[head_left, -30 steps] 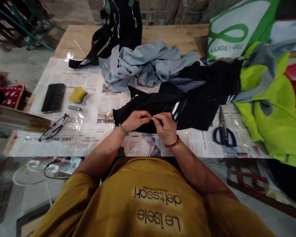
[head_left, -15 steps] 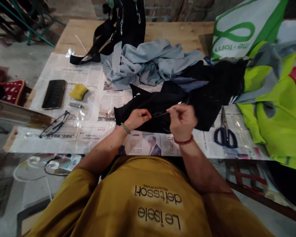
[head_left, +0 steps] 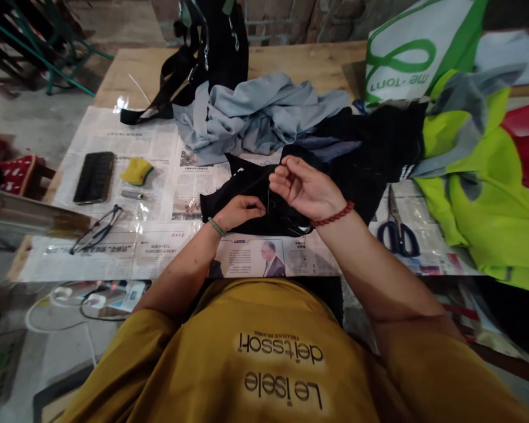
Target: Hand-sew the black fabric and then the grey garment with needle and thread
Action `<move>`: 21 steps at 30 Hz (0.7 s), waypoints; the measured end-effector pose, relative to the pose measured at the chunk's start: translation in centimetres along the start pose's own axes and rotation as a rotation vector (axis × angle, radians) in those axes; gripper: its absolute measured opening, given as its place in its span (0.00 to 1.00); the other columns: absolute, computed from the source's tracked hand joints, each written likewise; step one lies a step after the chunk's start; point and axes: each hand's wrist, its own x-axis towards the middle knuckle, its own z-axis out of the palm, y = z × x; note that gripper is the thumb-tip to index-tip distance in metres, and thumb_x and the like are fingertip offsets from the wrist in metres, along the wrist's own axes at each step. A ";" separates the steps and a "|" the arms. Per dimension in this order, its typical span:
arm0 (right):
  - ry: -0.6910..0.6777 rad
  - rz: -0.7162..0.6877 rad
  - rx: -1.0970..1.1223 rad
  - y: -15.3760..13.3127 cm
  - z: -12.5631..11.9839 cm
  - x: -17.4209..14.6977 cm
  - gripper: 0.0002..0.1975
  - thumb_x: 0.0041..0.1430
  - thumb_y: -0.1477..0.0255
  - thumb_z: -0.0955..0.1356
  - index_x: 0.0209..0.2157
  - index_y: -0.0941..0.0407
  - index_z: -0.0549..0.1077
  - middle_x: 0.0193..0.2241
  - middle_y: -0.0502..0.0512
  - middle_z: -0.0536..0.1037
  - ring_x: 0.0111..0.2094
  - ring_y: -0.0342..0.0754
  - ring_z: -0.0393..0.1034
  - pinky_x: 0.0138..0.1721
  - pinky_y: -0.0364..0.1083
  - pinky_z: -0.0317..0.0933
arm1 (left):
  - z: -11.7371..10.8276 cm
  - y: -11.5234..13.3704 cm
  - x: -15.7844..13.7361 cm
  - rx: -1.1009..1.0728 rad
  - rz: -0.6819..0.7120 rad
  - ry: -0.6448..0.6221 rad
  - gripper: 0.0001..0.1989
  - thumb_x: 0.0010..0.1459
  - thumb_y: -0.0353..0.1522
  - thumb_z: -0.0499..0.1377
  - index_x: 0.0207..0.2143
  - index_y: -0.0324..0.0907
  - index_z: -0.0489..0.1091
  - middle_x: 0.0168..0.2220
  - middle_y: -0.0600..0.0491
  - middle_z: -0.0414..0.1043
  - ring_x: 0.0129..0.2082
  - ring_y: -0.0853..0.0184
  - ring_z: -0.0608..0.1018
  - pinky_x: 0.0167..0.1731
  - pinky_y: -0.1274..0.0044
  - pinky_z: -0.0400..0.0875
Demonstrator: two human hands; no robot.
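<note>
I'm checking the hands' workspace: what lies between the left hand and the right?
In the head view, a thin pale thread shows between the left hand and the right hand, against black cloth.

The left grip (head_left: pixel 238 212) and right grip (head_left: pixel 308 189) — 1 thin thread (head_left: pixel 268 200) between them — are over black cloth (head_left: pixel 251 183).

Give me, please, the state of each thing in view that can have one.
Right hand: raised, fingers pinched.
Left hand: fingers curled, grip unclear.
Thread: hanging between the hands.
Black garment: lying rumpled beneath them.
Scissors: blades together or nearly so.
Grey garment: crumpled.
Yellow garment: crumpled.
Phone: flat, upper face dark.
Eyeglasses: lying down, folding unclear.
</note>
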 end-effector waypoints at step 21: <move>0.108 -0.980 -1.909 -7.4 -4.3 6.2 0.20 0.67 0.70 0.51 0.46 0.61 0.69 0.41 0.65 0.75 0.46 0.51 0.69 0.46 0.51 0.62 | -0.1 0.1 0.0 0.008 -0.052 0.031 0.08 0.46 0.34 0.63 0.27 0.37 0.74 0.26 0.56 0.72 0.28 0.73 0.71 0.34 0.78 0.65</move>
